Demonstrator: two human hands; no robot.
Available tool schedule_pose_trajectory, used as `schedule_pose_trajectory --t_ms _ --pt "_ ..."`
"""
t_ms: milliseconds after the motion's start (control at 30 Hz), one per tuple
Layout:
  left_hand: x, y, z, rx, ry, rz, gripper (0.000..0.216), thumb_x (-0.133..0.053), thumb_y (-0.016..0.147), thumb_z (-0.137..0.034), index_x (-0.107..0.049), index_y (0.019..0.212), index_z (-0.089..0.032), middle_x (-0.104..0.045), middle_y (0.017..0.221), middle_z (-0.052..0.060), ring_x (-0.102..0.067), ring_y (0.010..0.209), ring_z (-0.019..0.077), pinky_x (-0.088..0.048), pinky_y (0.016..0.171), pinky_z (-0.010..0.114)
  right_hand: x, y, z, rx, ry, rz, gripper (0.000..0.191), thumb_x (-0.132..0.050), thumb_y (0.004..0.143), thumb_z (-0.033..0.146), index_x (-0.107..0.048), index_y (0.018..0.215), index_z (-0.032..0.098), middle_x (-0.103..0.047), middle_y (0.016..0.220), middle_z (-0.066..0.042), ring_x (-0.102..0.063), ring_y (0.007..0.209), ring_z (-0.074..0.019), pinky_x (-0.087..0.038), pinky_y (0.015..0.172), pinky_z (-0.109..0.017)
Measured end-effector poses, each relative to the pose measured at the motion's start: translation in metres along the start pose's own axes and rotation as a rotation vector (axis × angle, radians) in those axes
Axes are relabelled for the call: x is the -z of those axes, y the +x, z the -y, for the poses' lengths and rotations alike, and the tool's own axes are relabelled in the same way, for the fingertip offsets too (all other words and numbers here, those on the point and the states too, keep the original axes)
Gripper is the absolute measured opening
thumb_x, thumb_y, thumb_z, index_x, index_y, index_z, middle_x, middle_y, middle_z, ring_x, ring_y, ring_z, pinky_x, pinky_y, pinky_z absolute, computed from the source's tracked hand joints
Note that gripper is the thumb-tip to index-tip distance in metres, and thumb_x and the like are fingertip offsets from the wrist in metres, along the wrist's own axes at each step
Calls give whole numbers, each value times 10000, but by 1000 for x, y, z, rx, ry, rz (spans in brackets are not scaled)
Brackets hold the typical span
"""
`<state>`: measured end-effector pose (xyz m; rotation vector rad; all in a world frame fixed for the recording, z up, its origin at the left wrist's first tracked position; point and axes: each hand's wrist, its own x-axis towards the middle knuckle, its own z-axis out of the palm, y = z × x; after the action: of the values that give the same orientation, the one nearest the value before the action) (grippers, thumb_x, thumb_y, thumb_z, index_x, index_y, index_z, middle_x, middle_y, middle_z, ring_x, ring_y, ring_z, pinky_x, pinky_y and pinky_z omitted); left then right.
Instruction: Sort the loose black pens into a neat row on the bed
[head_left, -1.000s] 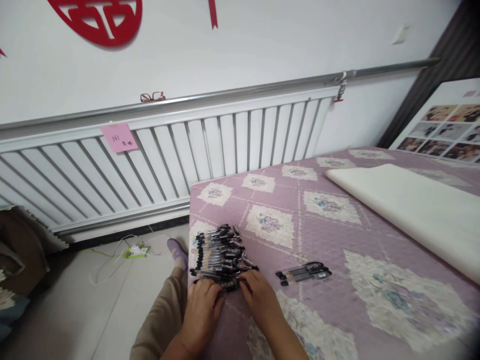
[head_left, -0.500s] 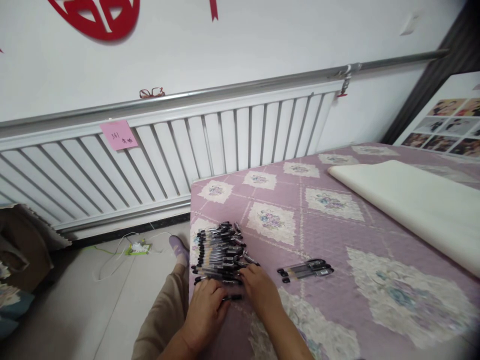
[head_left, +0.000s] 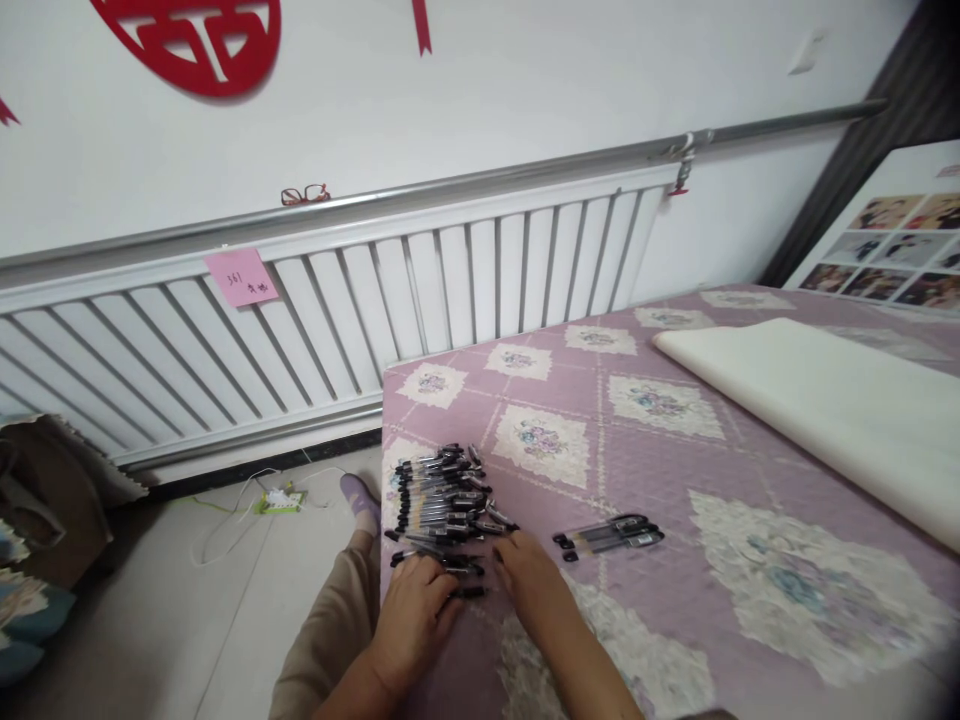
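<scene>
Located at the near left corner of the bed (head_left: 675, 450): pile of pens (head_left: 442, 495), black-capped and clear-barrelled, stacked roughly parallel on the quilted purple cover; small group of pens (head_left: 609, 535) to its right, apart from the pile; single pen (head_left: 466, 592) loose at the near edge, between the hands. Left hand (head_left: 412, 615) palm down and flat, fingers loosely together, tips resting on the nearest pens, nothing visibly pinched; right hand (head_left: 529, 580) palm down, fingers curled onto the pile's near right edge, pinch or no pinch impossible to tell. Judged light, stiff, smooth and round, hence prone to roll and slip off the heap; soft cover likely to damp rolling. Best taken mid-barrel between thumb and fingertips, or gathered several abreast; clips liable to snag neighbours.
</scene>
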<state>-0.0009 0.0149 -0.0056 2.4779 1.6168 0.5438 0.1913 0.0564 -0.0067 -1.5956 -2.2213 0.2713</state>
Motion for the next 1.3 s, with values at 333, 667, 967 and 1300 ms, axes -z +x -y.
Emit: schedule_pose_trajectory --t_ms 333,667,967,1300 --pt "-1 -3 -1 -39 -21 -3 125 -505 865 -203 -613 926 -218 -591 901 38 -519 874 207 -412 775 349 14 -24 -17 -106 469 -121 173 -469 826 243 -633 788 201 -639 804 -58 -599 805 -211 -457 740 -315" --pt "-12 -10 -15 -67 -105 30 211 -459 872 -153 -560 1045 -219 -614 951 44 -547 908 203 -450 808 355 14 -43 -8 -284 995 57 206 -561 730 303 -662 873 194 -678 833 -32 -610 786 -192 -462 688 -282" --pt "-15 -9 -19 -108 -71 31 255 -471 883 -191 -545 1123 -239 -615 976 53 -547 905 206 -450 792 347 19 -44 -13 -349 1020 22 232 -545 756 376 -648 848 190 -624 699 0 -560 650 -157 -434 609 -264" --pt "-12 -7 -20 -61 -79 78 131 -462 897 -248 -591 906 -231 -593 848 24 -534 822 192 -409 722 311 23 -46 -7 -212 842 110 121 -536 734 220 -624 812 193 -635 773 -9 -596 759 -170 -443 711 -261"
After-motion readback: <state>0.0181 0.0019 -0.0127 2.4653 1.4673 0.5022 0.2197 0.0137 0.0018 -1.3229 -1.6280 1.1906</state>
